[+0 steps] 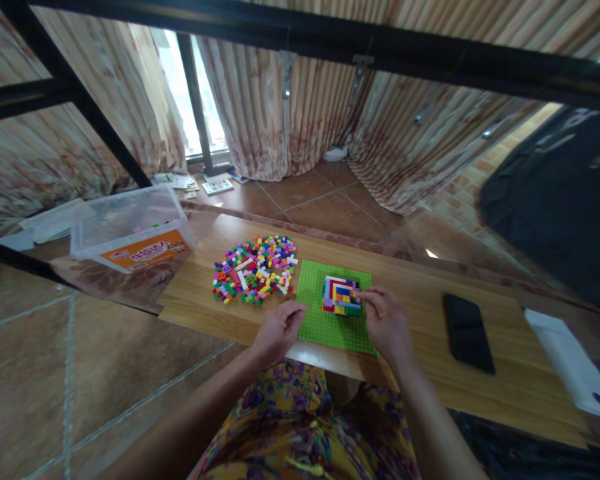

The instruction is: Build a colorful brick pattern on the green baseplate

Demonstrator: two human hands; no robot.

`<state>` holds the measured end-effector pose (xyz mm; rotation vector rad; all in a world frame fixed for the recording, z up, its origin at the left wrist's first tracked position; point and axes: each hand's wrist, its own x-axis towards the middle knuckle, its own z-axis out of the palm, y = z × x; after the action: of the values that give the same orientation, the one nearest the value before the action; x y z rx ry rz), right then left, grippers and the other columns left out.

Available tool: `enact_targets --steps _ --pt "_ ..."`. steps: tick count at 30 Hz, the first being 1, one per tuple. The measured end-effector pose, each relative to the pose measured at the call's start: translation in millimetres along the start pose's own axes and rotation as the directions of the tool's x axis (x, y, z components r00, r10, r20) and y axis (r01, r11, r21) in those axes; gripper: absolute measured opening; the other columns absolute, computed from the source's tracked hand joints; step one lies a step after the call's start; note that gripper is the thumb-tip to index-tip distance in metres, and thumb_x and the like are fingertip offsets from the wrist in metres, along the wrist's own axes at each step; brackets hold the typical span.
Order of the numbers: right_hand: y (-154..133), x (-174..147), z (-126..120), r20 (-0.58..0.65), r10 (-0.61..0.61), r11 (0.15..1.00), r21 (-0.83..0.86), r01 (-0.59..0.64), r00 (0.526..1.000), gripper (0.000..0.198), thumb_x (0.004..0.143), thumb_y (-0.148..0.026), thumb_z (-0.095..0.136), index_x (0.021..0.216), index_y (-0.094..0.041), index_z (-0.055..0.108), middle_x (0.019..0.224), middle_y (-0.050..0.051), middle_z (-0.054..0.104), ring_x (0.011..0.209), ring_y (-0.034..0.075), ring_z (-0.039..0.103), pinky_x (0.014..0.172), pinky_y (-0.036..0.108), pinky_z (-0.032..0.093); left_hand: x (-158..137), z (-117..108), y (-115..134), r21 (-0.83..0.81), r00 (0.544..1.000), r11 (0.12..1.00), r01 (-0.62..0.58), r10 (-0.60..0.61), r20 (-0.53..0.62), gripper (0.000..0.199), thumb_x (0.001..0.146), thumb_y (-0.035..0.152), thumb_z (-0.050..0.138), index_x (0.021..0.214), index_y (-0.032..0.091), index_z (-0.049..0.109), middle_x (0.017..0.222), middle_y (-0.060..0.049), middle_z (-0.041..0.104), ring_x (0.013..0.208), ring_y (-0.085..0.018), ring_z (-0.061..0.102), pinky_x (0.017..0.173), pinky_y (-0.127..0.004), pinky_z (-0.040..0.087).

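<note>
A green studded baseplate [313, 330] lies on the wooden bench top. On its upper middle stands a stepped, multicoloured block of toy bricks [341, 297]. My right hand [387, 323] is at the block's right side, thumb and fingers pinched together against or just over its edge; whatever they hold is too small to make out. Beside the plate's left edge rests my left hand [279, 330], fingers curled closed, their contents hidden. Beyond it, a spread-out pile of loose small toy bricks [255, 270] in many colours covers part of the bench.
A clear plastic box [130, 207] with an orange label stands at the left, a few bricks inside. Right of the plate lies a black phone [469, 332]. A white object [575, 363] sits at the bench's right end. Dark metal bars [330, 33] cross overhead before curtains.
</note>
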<state>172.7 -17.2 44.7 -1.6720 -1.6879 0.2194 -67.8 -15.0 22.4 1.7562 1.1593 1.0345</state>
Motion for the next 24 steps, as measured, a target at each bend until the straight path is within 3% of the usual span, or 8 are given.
enact_targets --steps 7,24 --pt "-5 -17 7 0.058 -0.120 0.974 -0.184 0.128 0.991 0.046 0.080 -0.003 0.041 0.100 -0.026 0.075 0.119 0.008 0.060 0.108 0.024 0.052 0.094 0.044 0.045 1 -1 -1 0.022 1.000 1.000 -0.006 0.006 0.012 0.015 0.089 0.021 0.053 0.091 0.018 0.068 0.086 -0.005 0.071 0.077 -0.015 0.064 0.073 -0.025 0.050" --pt "-11 -27 19 0.024 -0.105 0.944 -0.313 0.107 0.994 0.053 0.077 0.001 0.040 0.105 -0.030 0.073 0.120 0.007 0.062 0.105 0.025 0.052 0.089 0.043 0.043 0 2 -3 0.152 0.993 0.981 -0.116 0.116 0.009 0.017 0.090 0.020 0.051 0.094 0.019 0.066 0.088 -0.006 0.071 0.082 -0.017 0.066 0.076 -0.028 0.053"
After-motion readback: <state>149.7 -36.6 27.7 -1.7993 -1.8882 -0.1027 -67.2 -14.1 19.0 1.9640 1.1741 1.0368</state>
